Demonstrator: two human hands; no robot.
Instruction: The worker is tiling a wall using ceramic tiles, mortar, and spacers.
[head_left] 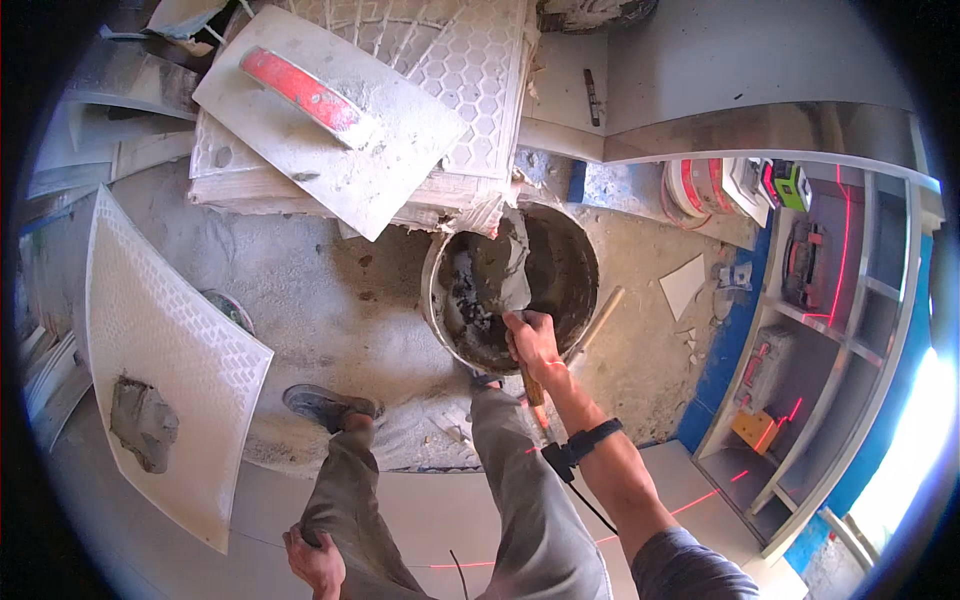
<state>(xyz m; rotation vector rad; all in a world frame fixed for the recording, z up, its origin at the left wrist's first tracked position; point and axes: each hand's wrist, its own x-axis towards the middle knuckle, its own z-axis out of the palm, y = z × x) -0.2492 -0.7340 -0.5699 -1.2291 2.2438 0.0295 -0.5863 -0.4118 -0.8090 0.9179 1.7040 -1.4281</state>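
Note:
My right hand [533, 345] grips the wooden handle of a trowel [512, 268] whose mortar-smeared blade dips into a round bucket [578, 240] of grey mortar. My left hand [316, 560] rests on my left thigh near the lower edge, fingers curled against the trouser leg, holding nothing. A large white tile [170, 340] lies back-up at the left, with a lump of grey mortar [143, 422] on its near end. My left shoe [322, 405] stands on the dusty floor between tile and bucket.
A notched float with a red handle [305, 92] lies on a stack of tiles [460, 60] at the top. A second wooden handle [598, 318] leans on the bucket's right rim. White shelving [830, 330] with tool cases stands at the right, crossed by red laser lines.

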